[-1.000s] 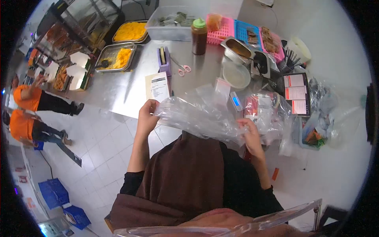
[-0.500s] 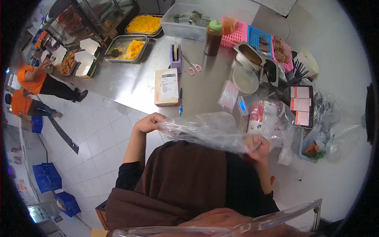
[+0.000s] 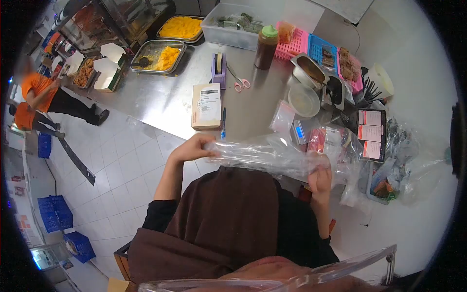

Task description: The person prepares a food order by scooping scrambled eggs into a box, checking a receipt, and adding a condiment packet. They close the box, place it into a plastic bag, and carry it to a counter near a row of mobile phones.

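A clear plastic bag [image 3: 262,155] is stretched sideways in front of my chest, at the near edge of the steel table [image 3: 160,104]. My left hand [image 3: 194,147] pinches its left end, and my right hand [image 3: 319,174] grips the right end. Just beyond the bag lie a carton with a printed label [image 3: 206,107], a blue pen [image 3: 223,124] and a small digital scale [image 3: 299,132]. Near my right hand is a red and white plastic-wrapped pack [image 3: 327,141]. Creases and glare hide where the bag's opening is.
A tape dispenser [image 3: 218,70], scissors [image 3: 239,80] and a sauce bottle [image 3: 265,47] stand farther back. Trays of yellow food [image 3: 180,28] are at the back left. Two people in orange shirts [image 3: 39,90] stand at left. Blue baskets [image 3: 55,213] sit on the floor.
The bag is drawn into a narrower, straighter band between my hands. My left hand has shifted slightly right, and my right hand has turned more upright.
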`<state>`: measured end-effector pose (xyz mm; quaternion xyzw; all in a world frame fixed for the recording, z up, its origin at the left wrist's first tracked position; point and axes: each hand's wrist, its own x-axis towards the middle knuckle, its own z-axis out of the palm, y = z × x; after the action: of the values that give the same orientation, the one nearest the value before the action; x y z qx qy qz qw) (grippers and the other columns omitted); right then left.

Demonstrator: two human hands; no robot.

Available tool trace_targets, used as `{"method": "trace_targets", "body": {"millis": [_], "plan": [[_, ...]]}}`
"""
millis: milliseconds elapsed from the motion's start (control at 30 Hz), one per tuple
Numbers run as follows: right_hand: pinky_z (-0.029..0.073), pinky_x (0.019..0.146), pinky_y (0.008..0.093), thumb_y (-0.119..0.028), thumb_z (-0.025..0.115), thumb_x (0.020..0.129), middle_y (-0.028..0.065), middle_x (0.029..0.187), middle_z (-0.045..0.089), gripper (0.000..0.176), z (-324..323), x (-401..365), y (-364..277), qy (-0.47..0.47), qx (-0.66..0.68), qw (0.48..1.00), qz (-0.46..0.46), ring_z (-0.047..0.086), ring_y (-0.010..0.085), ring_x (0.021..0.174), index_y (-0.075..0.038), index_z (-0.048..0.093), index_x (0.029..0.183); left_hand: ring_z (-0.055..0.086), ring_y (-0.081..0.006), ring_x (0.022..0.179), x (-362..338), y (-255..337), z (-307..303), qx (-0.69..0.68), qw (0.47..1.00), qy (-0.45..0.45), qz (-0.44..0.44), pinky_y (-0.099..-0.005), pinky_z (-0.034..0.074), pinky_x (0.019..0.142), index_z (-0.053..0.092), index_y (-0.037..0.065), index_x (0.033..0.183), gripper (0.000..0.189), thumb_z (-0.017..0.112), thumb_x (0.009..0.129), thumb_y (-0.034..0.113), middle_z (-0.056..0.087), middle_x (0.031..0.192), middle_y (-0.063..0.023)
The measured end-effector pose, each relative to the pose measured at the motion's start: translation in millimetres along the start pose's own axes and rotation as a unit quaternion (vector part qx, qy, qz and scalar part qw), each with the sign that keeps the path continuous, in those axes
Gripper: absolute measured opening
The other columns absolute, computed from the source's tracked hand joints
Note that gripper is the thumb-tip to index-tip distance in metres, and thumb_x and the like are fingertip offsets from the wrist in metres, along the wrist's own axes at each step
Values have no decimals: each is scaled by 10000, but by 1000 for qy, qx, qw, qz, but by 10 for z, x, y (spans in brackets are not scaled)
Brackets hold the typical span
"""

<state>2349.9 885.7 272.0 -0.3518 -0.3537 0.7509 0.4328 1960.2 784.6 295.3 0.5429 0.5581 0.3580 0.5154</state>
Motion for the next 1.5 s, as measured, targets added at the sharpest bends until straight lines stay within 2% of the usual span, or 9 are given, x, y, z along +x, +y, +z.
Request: {"method": "trace_targets", "body": {"millis": [167, 300, 567, 767, 833, 967, 1133, 1333, 1500], "plan": [[429, 554, 229, -171, 574, 848, 44, 755, 592, 158, -246, -10, 62, -142, -129, 968, 162, 551, 93, 705, -48, 590, 946, 581, -154, 803, -38, -300, 195, -399, 911, 22, 104, -278, 483, 672, 560, -25, 1058, 311, 630, 786, 111, 615, 957, -82], [413, 515, 208, -156, 573, 846, 52, 781, 599, 175, -267, 64, 66, -206, -470, 858, -31, 558, 89, 708, -29, 572, 967, 570, -134, 717, -10, -453, 194, -460, 886, 40, 51, -258, 458, 593, 528, -24, 1106, 408, 631, 820, 248, 611, 885, -48], [444, 477, 246, -192, 574, 853, 76, 858, 594, 262, -387, 60, 268, 71, 56, 992, 84, 569, 135, 642, -18, 532, 1044, 582, -94, 835, 121, -680, 126, -184, 980, -72, 19, -255, 475, 751, 558, 0, 1085, 354, 678, 782, 138, 632, 927, -23], [475, 702, 264, -207, 607, 841, 50, 941, 573, 316, -578, 188, 261, -217, -102, 963, 122, 559, 114, 845, -24, 507, 1078, 586, -168, 798, 354, -1456, 368, -601, 797, -54, -11, -309, 502, 697, 533, 22, 1101, 386, 636, 803, 245, 599, 870, -43], [475, 683, 260, -214, 622, 831, 36, 933, 574, 323, -366, 182, 244, -109, -151, 976, 112, 557, 104, 830, -28, 510, 1070, 556, -211, 901, 399, -1032, 444, -432, 880, 89, -177, -346, 474, 771, 490, 22, 1134, 440, 632, 801, 273, 557, 969, -77], [469, 659, 247, -240, 635, 823, 15, 893, 562, 319, -383, 301, 311, 43, -134, 984, 111, 546, 97, 790, -43, 527, 1051, 472, -211, 1010, 602, -878, 385, -97, 983, 157, 10, -343, 378, 865, 391, 29, 1188, 508, 626, 815, 282, 495, 1073, -110], [426, 583, 219, -304, 613, 840, -18, 811, 526, 267, -354, 558, 301, 65, -187, 951, 237, 500, 86, 681, -70, 564, 959, 391, -366, 1141, 1027, -656, 169, 532, 693, 466, -140, -442, 297, 981, 314, 9, 1283, 908, 737, 615, 457, 389, 1242, -211], [354, 469, 241, -383, 569, 858, -14, 762, 500, 311, -267, 987, 680, 93, -225, 953, 183, 448, 102, 610, -80, 570, 929, 367, -372, 1197, 893, -729, -310, 318, 837, 365, -255, -458, 355, 957, 252, 4, 1318, 1068, 787, 479, 389, 349, 1289, -255], [383, 585, 270, -420, 547, 862, 1, 852, 514, 372, -93, 1106, 828, 105, -267, 929, 235, 447, 110, 738, -64, 555, 969, 388, -376, 1172, 585, -571, -369, 228, 938, 263, -14, -431, 346, 968, 256, -20, 1306, 1043, 769, 457, 301, 387, 1243, -263]]}}
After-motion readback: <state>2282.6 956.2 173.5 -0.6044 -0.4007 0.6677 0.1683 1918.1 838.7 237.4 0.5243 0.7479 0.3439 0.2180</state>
